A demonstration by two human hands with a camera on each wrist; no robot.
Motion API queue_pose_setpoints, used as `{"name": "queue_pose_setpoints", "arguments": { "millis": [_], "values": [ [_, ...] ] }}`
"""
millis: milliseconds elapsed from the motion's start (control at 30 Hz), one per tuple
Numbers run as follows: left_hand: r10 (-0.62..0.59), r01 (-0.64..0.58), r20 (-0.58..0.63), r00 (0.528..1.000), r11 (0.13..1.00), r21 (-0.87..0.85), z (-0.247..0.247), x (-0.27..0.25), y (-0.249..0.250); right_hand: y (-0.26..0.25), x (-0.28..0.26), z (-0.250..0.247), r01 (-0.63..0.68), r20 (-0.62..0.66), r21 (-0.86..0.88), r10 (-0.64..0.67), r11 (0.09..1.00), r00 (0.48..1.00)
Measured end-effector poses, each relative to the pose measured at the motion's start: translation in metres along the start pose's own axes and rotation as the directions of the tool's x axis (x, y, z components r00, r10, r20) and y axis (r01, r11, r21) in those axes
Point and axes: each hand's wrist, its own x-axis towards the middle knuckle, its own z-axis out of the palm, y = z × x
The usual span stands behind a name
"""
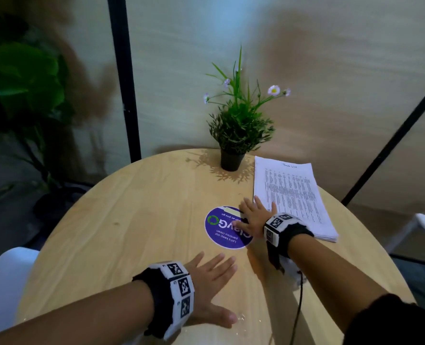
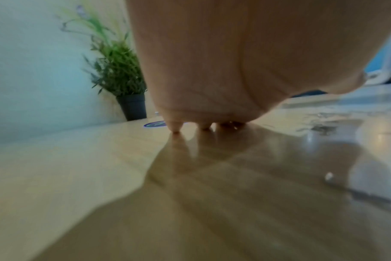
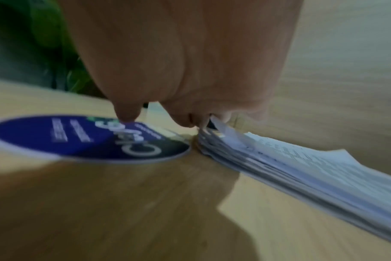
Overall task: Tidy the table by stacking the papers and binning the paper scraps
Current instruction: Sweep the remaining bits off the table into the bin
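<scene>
A stack of printed white papers [image 1: 293, 197] [image 3: 290, 159] lies squared up on the right of the round wooden table [image 1: 131, 207]. My right hand [image 1: 252, 216] [image 3: 185, 113] lies flat with straight fingers at the stack's near-left corner, its thumb on the purple round sticker [image 1: 221, 229] [image 3: 74, 139] and its outer fingers touching the paper's edge. My left hand [image 1: 211, 275] [image 2: 203, 123] rests flat and spread on the bare wood near the front, fingertips down, holding nothing. No paper scraps show.
A small potted plant [image 1: 234, 135] [image 2: 123, 84] with daisies stands at the table's far edge, just left of the stack. White chairs [image 1: 5, 282] flank the table. A large leafy plant [image 1: 24, 90] stands on the floor at left. Black partition frames [image 1: 124, 78] back the table.
</scene>
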Motion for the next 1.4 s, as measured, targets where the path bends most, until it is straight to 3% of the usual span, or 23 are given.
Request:
{"name": "queue_pose_setpoints", "arguments": {
  "millis": [133, 267, 467, 533, 633, 700, 767, 833, 1067, 1200, 1400],
  "values": [
    [-0.101, 0.098, -0.089, 0.991, 0.994, -0.041, -0.009, -0.005, -0.032, -0.021, 0.008, 0.016, -0.006, 0.006, -0.064, 0.007, 0.998, 1.000],
    [-0.292, 0.280, -0.121, 0.949, 0.954, -0.105, -0.031, -0.006, -0.077, -0.027, -0.021, 0.027, 0.207, 0.012, -0.123, -0.207, 0.970, 0.978],
    [-0.423, 0.414, -0.148, 0.894, 0.906, -0.094, -0.051, 0.015, -0.114, -0.032, -0.070, 0.030, 0.541, 0.173, -0.089, -0.522, 0.836, 0.835],
    [-0.430, 0.420, -0.148, 0.891, 0.902, -0.093, -0.054, 0.024, -0.119, -0.030, -0.072, 0.022, 0.559, 0.205, 0.008, -0.549, 0.829, 0.810],
    [-0.455, 0.446, -0.132, 0.881, 0.890, -0.089, -0.051, 0.037, -0.130, -0.020, -0.049, 0.007, 0.395, 0.125, 0.104, -0.406, 0.913, 0.905],
    [-0.465, 0.454, -0.131, 0.875, 0.885, -0.105, -0.051, 0.041, -0.131, -0.013, -0.021, 0.003, 0.268, 0.059, -0.039, -0.265, 0.963, 0.962],
    [-0.453, 0.441, -0.141, 0.881, 0.891, -0.108, -0.053, 0.043, -0.128, -0.011, 0.000, 0.004, 0.158, 0.030, -0.182, -0.155, 0.971, 0.988],
    [-0.402, 0.395, -0.131, 0.906, 0.916, -0.076, -0.054, 0.042, -0.120, -0.017, 0.007, 0.007, 0.130, 0.030, -0.198, -0.127, 0.972, 0.991],
    [-0.189, 0.194, -0.095, 0.977, 0.980, 0.043, -0.040, 0.018, -0.086, -0.028, -0.033, 0.022, 0.409, 0.111, -0.046, -0.402, 0.911, 0.909],
    [-0.093, 0.099, -0.100, 0.991, 0.994, 0.055, -0.009, -0.008, -0.056, -0.028, -0.074, 0.037, 0.504, 0.168, -0.034, -0.492, 0.863, 0.854],
    [0.014, -0.017, 0.027, 1.000, 0.994, 0.110, 0.012, -0.060, -0.019, -0.026, -0.125, 0.051, 0.588, 0.265, 0.073, -0.584, 0.806, 0.767]
  ]
}}
